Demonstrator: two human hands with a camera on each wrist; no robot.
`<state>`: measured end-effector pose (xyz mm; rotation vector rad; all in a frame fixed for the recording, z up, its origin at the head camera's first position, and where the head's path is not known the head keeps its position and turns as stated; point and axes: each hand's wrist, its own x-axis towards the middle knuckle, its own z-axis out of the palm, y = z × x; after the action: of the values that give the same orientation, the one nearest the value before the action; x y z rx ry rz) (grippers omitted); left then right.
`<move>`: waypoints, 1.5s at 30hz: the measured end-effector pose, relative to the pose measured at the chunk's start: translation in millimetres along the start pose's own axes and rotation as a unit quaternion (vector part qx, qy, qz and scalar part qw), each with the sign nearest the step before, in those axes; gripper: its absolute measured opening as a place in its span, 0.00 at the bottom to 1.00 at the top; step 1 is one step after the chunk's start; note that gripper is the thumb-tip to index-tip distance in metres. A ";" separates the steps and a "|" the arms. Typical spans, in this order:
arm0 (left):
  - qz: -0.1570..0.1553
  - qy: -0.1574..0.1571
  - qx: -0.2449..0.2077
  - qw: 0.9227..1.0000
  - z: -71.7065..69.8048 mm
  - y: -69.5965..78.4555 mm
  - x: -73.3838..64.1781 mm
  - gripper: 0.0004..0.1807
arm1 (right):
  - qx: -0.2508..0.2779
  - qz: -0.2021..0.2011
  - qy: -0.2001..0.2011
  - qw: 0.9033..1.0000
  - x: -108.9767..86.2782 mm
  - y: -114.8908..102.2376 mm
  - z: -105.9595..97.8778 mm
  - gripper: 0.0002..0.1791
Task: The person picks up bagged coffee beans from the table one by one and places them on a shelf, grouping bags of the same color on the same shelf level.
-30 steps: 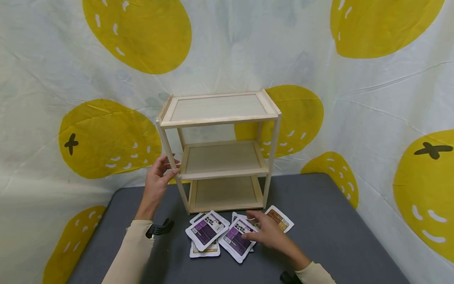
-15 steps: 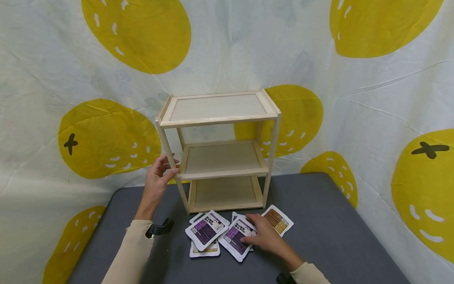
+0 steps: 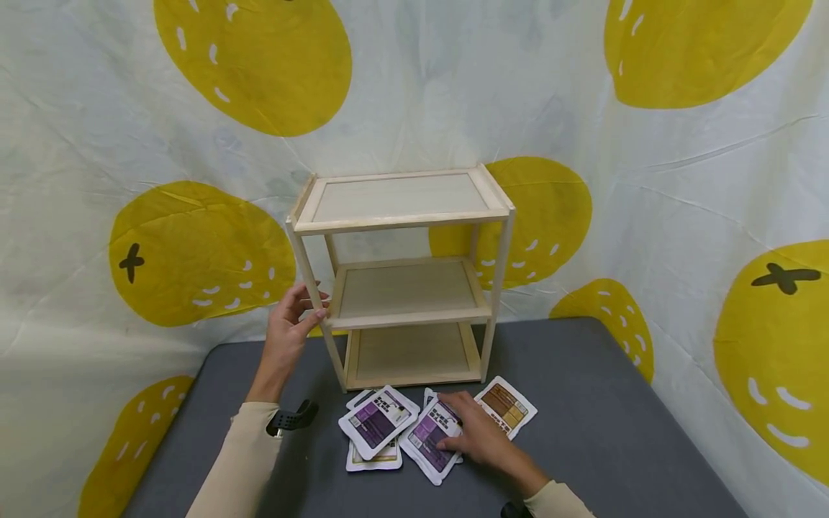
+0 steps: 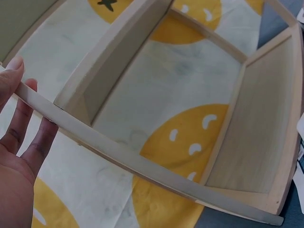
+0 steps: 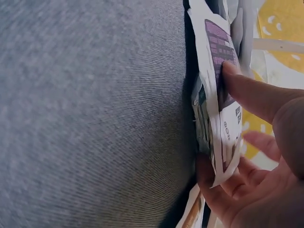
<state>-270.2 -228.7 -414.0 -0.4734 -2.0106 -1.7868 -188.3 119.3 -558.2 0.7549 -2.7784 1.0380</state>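
One purple-and-white packet (image 3: 422, 440) lies in front of the wooden shelf (image 3: 414, 317), pinched by the fingers (image 5: 213, 192) of the right hand (image 3: 478, 433), which a second ago spread above it; the left hand (image 3: 286, 331) still grips a post (image 3: 303, 262). Grey tabletop (image 3: 615, 439), fruit-printed cloth (image 3: 401, 93) behind.

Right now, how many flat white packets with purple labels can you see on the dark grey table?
2: one flat, white, purple-labelled packet on the left, atop other packets, and another purple-labelled packet, touched by the right hand. More may be hidden underneath.
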 end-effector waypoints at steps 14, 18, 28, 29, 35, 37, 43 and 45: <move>-0.002 -0.004 0.008 1.000 -1.7 -1.6 0.8 0.27 | 0.007 0.013 -0.061 0.998 7.7 2.9 -18.6 0.48; 0.000 -0.005 0.011 1.000 -1.7 -2.4 1.1 0.26 | -0.002 0.031 -0.049 0.998 8.3 7.6 -22.1 0.40; -0.003 -0.003 0.017 1.000 -2.6 -4.8 1.4 0.26 | 0.004 0.059 -0.038 0.998 9.1 16.1 -27.0 0.30; -0.003 -0.003 0.017 1.000 -2.4 -4.9 1.4 0.26 | -0.002 0.055 -0.037 0.998 8.8 16.6 -27.6 0.28; -0.003 -0.001 0.013 1.000 -2.5 -5.0 1.1 0.26 | -0.005 0.033 -0.073 0.997 8.9 19.4 -33.1 0.18; -0.003 0.000 0.012 1.000 -2.5 -4.9 0.9 0.26 | 0.010 0.026 -0.093 0.995 9.3 20.5 -35.7 0.14; 0.000 -0.003 0.012 1.000 -1.9 -2.8 0.3 0.26 | 0.060 0.013 -0.124 0.990 9.3 19.9 -45.9 0.11; 0.001 -0.002 0.011 1.000 -1.8 -1.8 0.2 0.26 | 0.086 0.015 -0.133 0.987 8.8 19.0 -48.3 0.20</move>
<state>-271.2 -230.7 -415.3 -0.4728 -2.0297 -1.7632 -209.6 158.6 -530.3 0.9388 -2.9564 1.2826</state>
